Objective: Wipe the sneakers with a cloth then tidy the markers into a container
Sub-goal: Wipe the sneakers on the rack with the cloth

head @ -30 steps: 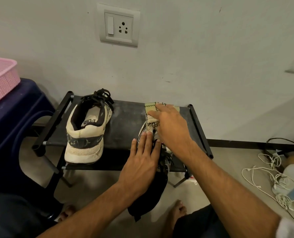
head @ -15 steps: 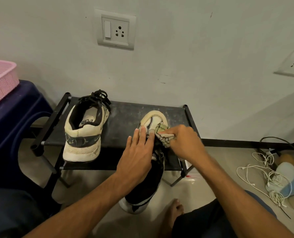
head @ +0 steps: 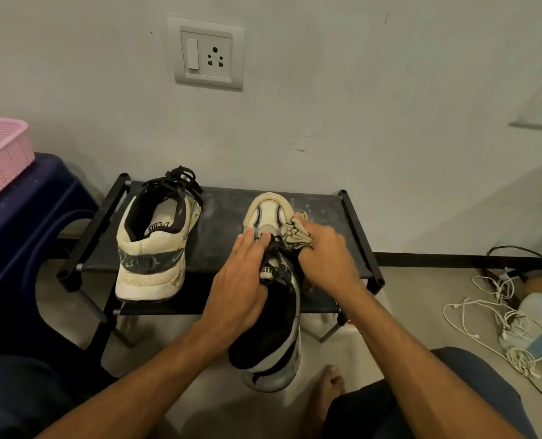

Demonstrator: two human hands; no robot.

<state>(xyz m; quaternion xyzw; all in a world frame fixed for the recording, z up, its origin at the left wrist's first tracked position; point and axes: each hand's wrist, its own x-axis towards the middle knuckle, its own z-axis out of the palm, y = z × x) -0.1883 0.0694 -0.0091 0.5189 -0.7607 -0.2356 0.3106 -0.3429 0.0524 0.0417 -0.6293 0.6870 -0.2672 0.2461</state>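
Observation:
Two worn white sneakers are on a low black rack [head: 225,217]. The left sneaker [head: 155,236] stands on the rack, heel toward me. The right sneaker [head: 271,280] points its toe at the wall and its heel hangs past the rack's front edge. My left hand [head: 241,286] rests flat on its laces and tongue, fingers straight. My right hand [head: 323,258] grips a bunched pale patterned cloth [head: 296,232] against the sneaker's right side near the toe. No markers are visible.
A pink basket [head: 0,160] sits on a dark blue stool [head: 25,223] at the left. White cables [head: 497,327] and a pale blue object lie on the floor at the right. My bare foot [head: 328,391] is below the rack. The wall with sockets stands right behind.
My right hand has drawn the cloth back from the toe tip to the sneaker's right side, baring the toe. The sneaker's heel has come out past the rack's front edge. My left hand stays on the laces.

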